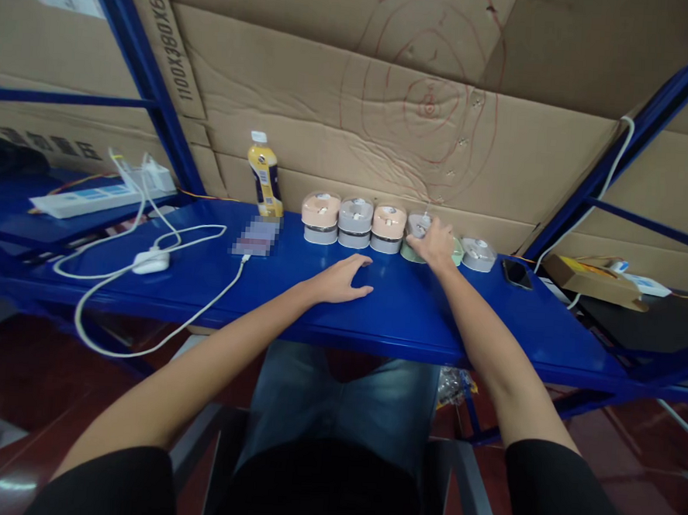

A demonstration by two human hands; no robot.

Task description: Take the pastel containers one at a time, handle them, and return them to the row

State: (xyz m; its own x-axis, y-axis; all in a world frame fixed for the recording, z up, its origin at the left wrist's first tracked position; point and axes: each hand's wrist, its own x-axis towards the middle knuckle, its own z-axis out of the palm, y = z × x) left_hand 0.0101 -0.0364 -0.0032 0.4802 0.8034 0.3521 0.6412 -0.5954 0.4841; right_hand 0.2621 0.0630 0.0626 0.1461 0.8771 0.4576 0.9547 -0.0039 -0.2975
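Along the back of the blue table (387,307) stands a row of small rounded cases with clear lids, most stacked in twos. From the left, the top ones are a pink case (322,209), a grey case (356,215) and another pink case (389,222). My right hand (434,246) grips a grey case (418,224) on the fourth stack, above a green case (413,251). Partly behind that hand is another green case (457,251). A single grey case (478,255) ends the row. My left hand (343,279) rests near the table, thumb and fingers apart, holding nothing.
A yellow-labelled bottle (265,176) stands at the back left, beside a blurred-out phone-like item (257,237) on a white cable (213,304). A white adapter (151,260) and power strip (103,196) lie left. On the right are a black phone (517,273) and open cardboard box (593,282).
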